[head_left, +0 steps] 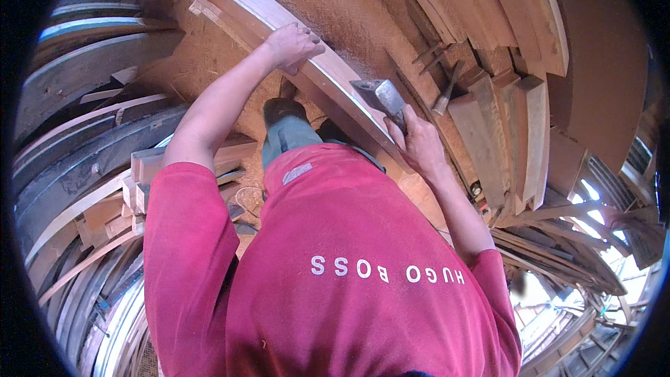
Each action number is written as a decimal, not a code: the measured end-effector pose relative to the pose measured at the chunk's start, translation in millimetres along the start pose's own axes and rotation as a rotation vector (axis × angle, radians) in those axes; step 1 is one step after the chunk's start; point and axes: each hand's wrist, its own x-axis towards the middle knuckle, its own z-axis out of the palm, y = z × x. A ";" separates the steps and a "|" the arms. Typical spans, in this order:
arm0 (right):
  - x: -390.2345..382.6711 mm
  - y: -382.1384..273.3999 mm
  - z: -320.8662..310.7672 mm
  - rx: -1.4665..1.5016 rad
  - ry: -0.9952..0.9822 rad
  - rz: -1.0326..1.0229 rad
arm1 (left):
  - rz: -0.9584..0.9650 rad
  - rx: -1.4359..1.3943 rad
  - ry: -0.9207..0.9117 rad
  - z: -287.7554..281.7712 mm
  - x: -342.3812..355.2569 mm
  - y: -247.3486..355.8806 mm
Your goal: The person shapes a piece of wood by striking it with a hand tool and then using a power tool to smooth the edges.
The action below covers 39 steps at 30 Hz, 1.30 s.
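Note:
A long wooden beam [335,70] with a pale top face slants from the upper left down to the middle right, in front of my legs. My left hand [294,47] is closed over its upper edge, fingers bent and fingertips partly hidden. In my right hand [421,143] is a hammer [380,96], gripped by the handle close to its grey metal head. That head shows over the beam's right part; whether it touches the wood I cannot tell.
Curved planks [91,91] are stacked along the left. Thick wooden pieces [520,132] stand at the right, near a wooden-handled tool [447,91] lying on the sawdust-covered floor [349,0]. Large boards [481,0] lie at the upper right.

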 end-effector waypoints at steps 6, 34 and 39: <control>-4.8 0.1 -1.4 -0.207 -0.284 0.154 | 0.030 0.029 0.058 -0.4 -6.9 1.5; 5.8 -16.1 1.8 -0.035 -0.055 0.020 | 0.027 -0.014 -0.062 0.5 4.0 -7.1; 10.4 -20.2 -9.7 -0.189 -0.215 0.094 | 0.024 -0.033 -0.014 6.6 6.3 -4.7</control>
